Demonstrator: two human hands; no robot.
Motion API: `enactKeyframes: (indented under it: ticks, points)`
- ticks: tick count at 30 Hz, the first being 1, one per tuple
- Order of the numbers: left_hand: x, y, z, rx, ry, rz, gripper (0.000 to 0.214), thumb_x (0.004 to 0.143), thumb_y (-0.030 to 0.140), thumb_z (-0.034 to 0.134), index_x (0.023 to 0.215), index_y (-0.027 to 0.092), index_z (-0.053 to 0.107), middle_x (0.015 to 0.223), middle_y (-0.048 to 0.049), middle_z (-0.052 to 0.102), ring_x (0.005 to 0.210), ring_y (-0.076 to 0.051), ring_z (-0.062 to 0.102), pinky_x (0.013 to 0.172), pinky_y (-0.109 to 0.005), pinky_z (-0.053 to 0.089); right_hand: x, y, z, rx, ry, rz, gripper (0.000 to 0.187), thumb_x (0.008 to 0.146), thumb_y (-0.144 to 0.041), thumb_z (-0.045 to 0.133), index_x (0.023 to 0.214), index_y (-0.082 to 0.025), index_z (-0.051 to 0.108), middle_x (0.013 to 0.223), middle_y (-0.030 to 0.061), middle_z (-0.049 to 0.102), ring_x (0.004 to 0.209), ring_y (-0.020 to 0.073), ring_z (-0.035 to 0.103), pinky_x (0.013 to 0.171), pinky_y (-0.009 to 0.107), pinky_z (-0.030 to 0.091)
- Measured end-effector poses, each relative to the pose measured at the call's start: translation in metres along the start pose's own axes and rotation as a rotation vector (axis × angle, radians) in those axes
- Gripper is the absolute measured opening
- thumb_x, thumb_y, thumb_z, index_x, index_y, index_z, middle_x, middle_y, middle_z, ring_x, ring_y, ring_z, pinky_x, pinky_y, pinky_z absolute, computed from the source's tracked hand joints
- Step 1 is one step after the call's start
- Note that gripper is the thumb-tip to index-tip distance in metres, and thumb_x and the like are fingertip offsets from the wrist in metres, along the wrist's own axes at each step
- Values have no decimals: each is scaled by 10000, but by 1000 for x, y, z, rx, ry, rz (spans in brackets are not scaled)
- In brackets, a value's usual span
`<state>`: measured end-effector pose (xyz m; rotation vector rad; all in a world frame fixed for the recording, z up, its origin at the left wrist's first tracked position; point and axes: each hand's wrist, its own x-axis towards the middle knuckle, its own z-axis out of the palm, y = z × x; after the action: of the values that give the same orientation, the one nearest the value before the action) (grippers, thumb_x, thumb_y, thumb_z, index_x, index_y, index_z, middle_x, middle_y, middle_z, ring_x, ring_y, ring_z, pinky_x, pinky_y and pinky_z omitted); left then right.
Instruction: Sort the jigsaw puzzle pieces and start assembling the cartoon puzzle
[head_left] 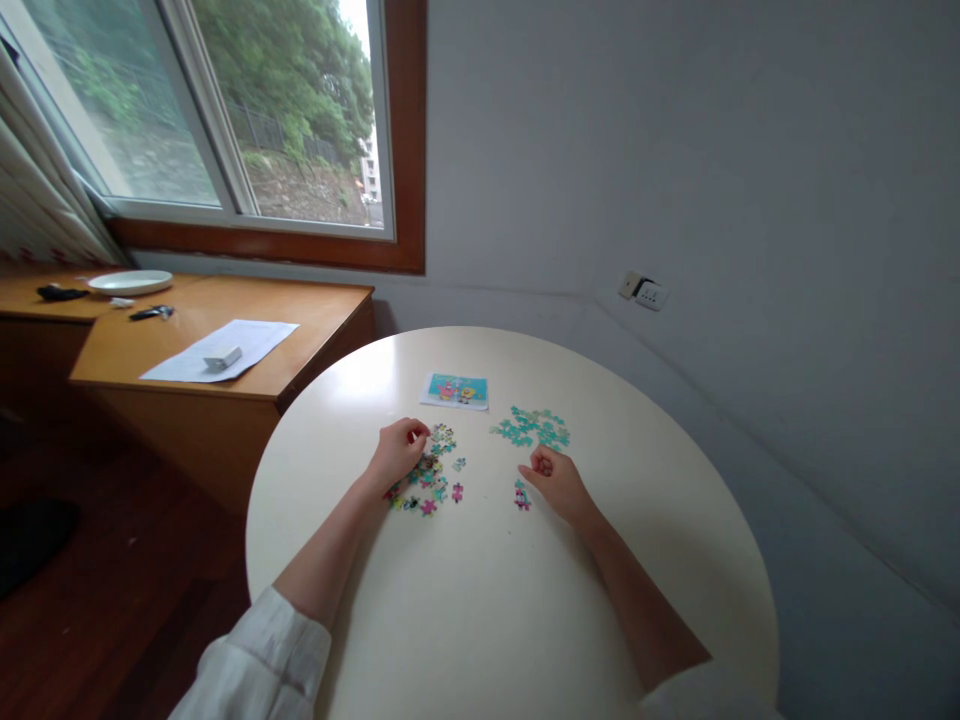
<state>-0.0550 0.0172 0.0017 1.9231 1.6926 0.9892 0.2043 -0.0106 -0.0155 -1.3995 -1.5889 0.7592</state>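
My left hand bends over the far left edge of a mixed pile of jigsaw pieces, its fingers curled together. Whether a piece is between those fingertips is hidden. Loosely closed, my right hand hovers at the near side of a spread of turquoise jigsaw pieces; no piece shows in it. Just left of and below its thumb lies a small joined cluster of pink and turquoise pieces. Between the hands are a single pink piece and a pale piece.
A picture card with cartoon figures lies beyond the pieces on the round white table. To the left, a wooden desk carries a paper sheet, a small white box and a white plate. A wall stands behind.
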Motion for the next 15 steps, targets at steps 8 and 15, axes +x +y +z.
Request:
enactKeyframes:
  ticks: [8,15]
  points:
    - [3,-6,2,13,56,-60,233,703,170,433,750,179,661,720,-27,646,688,-157,576,705,-272,445,-1,0,1,-1,5,-5,248,591,-362,559,524,-223,365,461,-76,339,433,85,318,438,223,247]
    - [3,-4,0,-165,79,-109,234,684,202,423,740,164,647,650,-20,623,636,-153,565,633,-270,432,-3,-2,3,-83,85,-48,214,648,-304,531,551,-226,356,470,-74,336,439,95,332,451,229,265]
